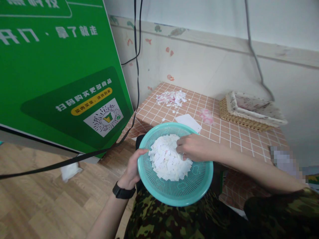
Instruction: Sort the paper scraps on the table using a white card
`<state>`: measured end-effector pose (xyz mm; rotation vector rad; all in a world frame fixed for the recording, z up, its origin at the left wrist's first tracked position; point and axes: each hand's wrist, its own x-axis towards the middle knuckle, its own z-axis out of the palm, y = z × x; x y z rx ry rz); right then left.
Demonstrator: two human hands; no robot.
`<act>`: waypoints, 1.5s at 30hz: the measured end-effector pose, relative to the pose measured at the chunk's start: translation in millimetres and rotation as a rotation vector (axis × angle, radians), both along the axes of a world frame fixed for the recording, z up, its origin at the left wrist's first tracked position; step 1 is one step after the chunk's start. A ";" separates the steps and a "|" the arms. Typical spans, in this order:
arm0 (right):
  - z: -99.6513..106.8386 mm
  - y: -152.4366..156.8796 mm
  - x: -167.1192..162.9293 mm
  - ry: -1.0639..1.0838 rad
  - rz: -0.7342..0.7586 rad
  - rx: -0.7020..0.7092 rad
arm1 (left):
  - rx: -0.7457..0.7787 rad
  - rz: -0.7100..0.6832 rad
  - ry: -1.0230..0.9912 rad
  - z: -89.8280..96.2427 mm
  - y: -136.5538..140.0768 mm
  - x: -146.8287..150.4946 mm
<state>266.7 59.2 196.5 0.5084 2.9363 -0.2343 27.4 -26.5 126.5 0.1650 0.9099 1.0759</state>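
Note:
A turquoise plastic colander (174,198) rests over my lap, holding a heap of torn white paper scraps (168,159). My left hand (134,167) grips its left rim, thumb over the edge and the other fingers mostly hidden beneath. Inside the colander, my right hand (193,146) is at the right side of the heap. Its fingers are curled down into the scraps, with the fingertips partly hidden. A larger white paper sheet (188,122) lies on the table just behind the colander.
On the tiled-pattern table (224,146) lie a pile of pink and white scraps (171,98) and a pinkish clump (207,116). A lined wicker basket (246,119) stands at right. A green cabinet (50,66) and a black strap (84,156) are at left; a white bag (71,171) lies on the floor.

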 end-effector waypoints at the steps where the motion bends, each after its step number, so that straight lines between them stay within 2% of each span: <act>1: -3.6 -1.4 0.2 -0.007 0.005 0.026 | -0.001 -0.002 -0.001 0.2 0.1 0.0; 5: -14.1 -2.4 -1.1 -0.018 0.038 0.044 | -0.006 0.005 0.001 2.3 0.3 0.7; 9: -11.6 -1.0 -1.5 0.013 0.025 0.011 | -0.006 0.021 0.024 1.8 -0.2 0.6; 16: 1.5 0.8 2.7 0.089 -0.077 -0.162 | -0.007 0.014 0.001 -0.7 1.7 -0.6; 28: 8.6 9.4 2.5 0.318 -0.171 -0.441 | 0.020 0.006 0.009 0.4 0.1 -0.8; 32: 13.1 10.1 5.6 0.347 -0.224 -0.463 | 0.010 -0.008 -0.004 0.9 -0.3 -0.2; 45: 13.7 -0.6 7.4 0.385 -0.202 -0.428 | -0.058 -0.029 0.011 -1.8 -4.4 0.8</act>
